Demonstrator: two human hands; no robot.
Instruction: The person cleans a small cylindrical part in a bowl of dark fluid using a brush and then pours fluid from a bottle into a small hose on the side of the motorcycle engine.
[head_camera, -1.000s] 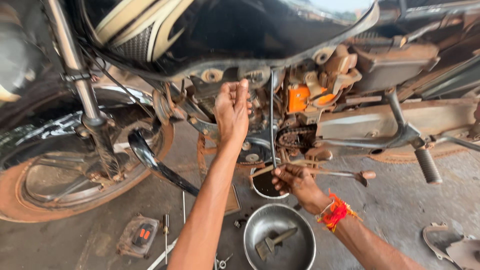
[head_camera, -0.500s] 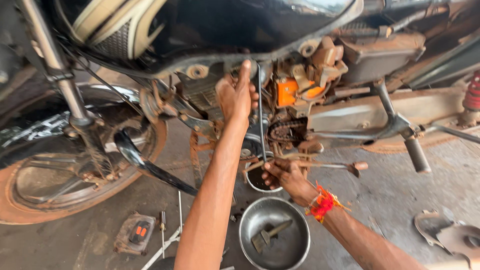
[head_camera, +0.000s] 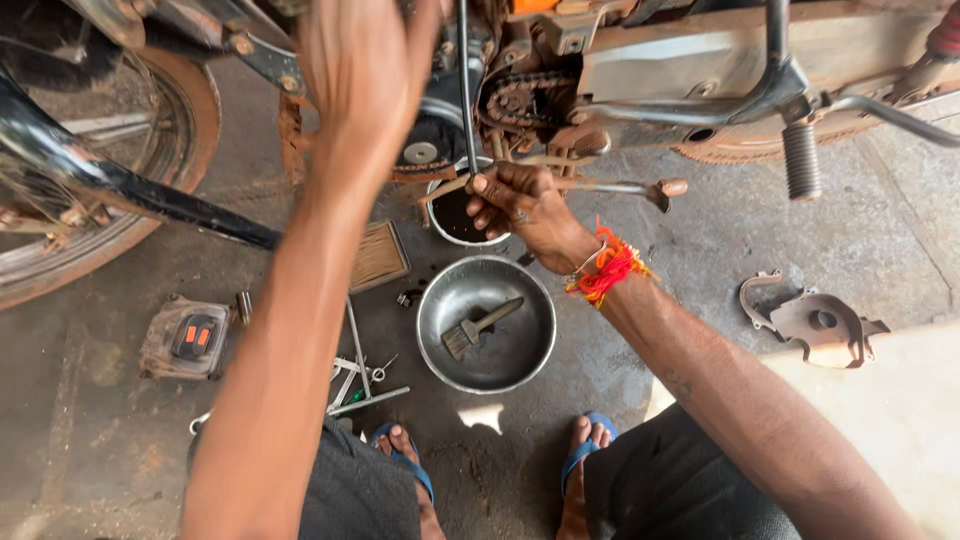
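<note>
right hand (head_camera: 525, 205) gripping stick (head_camera: 470, 180), grey box (head_camera: 187, 338)

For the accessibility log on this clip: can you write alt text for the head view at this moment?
A crouching person's left hand reaches up to a motorcycle's underside while the right hand holds a thin stick over a small cup of dark liquid. A metal bowl holding a brush sits on the concrete floor.

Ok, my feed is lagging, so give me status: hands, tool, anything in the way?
Left hand raised against the motorcycle engine. Right hand pinching a thin stick over the dark-filled cup. Steel bowl with brush sits below, close.
</note>
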